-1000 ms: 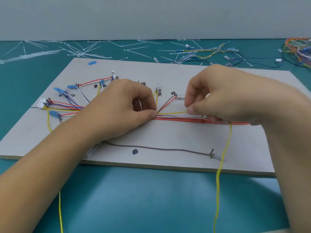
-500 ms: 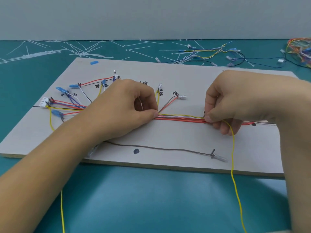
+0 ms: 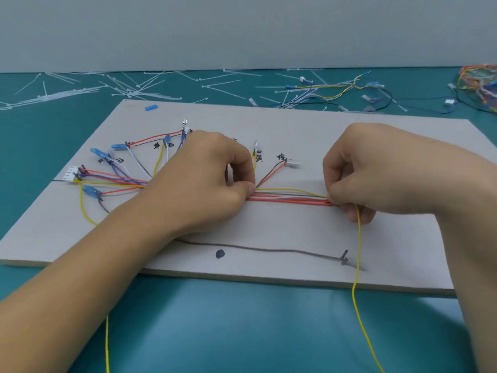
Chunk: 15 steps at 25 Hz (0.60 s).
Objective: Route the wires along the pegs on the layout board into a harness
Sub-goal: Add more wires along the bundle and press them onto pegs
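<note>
A pale layout board (image 3: 282, 122) lies flat on the teal table. Red, white, brown and blue wires fan out from connectors at its left and merge into one straight wire bundle (image 3: 290, 200) across the middle. My left hand (image 3: 199, 184) pinches the bundle's left end between thumb and fingers. My right hand (image 3: 376, 173) pinches the bundle's right end together with a yellow wire (image 3: 359, 265), which arcs over the bundle and drops off the board's near edge. A brown wire (image 3: 269, 249) runs along the board's front to a peg (image 3: 344, 256).
Loose white cable ties (image 3: 134, 88) are scattered across the table behind the board. Spare wire harnesses (image 3: 333, 90) lie at the back right, and a coloured wire tangle (image 3: 481, 87) at the far right edge. A second yellow strand (image 3: 107, 345) hangs off the near side.
My right hand slid to the right along the bundle, drawing the yellow wire out with it over the last second. My left hand stayed put.
</note>
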Available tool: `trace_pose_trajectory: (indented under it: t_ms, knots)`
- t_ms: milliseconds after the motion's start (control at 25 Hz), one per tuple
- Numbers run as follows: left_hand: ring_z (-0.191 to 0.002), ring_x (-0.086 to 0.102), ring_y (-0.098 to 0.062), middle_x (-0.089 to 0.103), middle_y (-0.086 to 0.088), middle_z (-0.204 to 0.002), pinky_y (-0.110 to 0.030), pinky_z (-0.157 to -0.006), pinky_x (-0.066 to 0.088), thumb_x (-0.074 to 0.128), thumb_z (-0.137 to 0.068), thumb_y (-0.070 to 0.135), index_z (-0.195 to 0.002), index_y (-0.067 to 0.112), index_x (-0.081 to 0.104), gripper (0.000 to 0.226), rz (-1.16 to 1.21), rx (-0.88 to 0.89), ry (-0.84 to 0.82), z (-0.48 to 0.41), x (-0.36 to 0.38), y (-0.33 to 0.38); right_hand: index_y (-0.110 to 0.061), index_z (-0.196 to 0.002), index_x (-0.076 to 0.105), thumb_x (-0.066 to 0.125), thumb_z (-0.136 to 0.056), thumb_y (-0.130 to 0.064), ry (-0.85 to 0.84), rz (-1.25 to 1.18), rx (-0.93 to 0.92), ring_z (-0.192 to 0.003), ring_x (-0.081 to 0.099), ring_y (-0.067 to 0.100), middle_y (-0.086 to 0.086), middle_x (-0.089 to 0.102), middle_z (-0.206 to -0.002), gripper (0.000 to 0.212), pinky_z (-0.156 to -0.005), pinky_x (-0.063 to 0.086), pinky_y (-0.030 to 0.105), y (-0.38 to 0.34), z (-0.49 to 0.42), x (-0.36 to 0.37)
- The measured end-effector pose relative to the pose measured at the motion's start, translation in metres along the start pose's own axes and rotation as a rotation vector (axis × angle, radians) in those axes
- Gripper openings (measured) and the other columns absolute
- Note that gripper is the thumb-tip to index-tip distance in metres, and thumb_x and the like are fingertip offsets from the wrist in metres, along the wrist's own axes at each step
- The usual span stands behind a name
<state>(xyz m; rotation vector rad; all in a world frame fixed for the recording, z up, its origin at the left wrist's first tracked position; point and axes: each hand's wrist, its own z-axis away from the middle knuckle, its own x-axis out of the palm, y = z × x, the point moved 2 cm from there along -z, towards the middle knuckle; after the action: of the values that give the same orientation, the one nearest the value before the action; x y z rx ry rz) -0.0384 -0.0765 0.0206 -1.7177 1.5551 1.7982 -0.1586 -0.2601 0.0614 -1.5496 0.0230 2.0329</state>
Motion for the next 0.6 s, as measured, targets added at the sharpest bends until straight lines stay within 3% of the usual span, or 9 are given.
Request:
trace_pose_trajectory:
  t_ms: [120,280,360,600]
  knots:
    - [-0.059,0.053,0.006,0.056,0.039,-0.062,-0.005,-0.053,0.033,0.078,-0.077,0.01,-0.067,0.022,0.071,0.017,-0.009,0.002,-0.007,0.0,-0.005,-0.005,-0.018,-0.066,0.068,0.058,-0.08,-0.009,0.05,-0.047,-0.033,-0.046,0.069,0.008,-0.005,0.07,-0.054,0.019,-0.053,0.049,0.025,-0.001,-0.002,0.004]
    - [-0.054,0.053,-0.001,0.058,0.026,-0.055,-0.011,-0.048,0.032,0.079,-0.077,0.011,-0.062,0.024,0.069,0.022,-0.052,-0.061,-0.022,0.003,-0.025,-0.026,-0.017,-0.065,0.068,0.057,-0.077,-0.008,0.146,-0.105,-0.147,-0.041,0.064,0.009,-0.005,0.067,-0.052,0.019,-0.049,0.053,0.027,-0.019,-0.016,0.017]
    - [-0.053,0.053,-0.005,0.059,0.018,-0.054,-0.022,-0.05,0.035,0.081,-0.076,0.013,-0.062,0.027,0.07,0.023,-0.078,-0.104,-0.049,0.005,-0.038,-0.038,-0.017,-0.065,0.066,0.059,-0.078,-0.009,0.196,-0.1,-0.215,-0.044,0.062,0.01,-0.003,0.065,-0.055,0.017,-0.049,0.054,0.029,-0.029,-0.022,0.025]
    - [-0.045,0.052,-0.007,0.06,0.009,-0.052,-0.022,-0.046,0.038,0.08,-0.074,0.025,-0.071,0.037,0.073,0.014,-0.122,-0.165,-0.112,0.007,-0.051,-0.051,-0.021,-0.069,0.066,0.061,-0.082,-0.014,0.228,-0.115,-0.24,-0.062,0.06,0.007,-0.009,0.063,-0.068,0.016,-0.054,0.047,0.027,-0.036,-0.026,0.034]
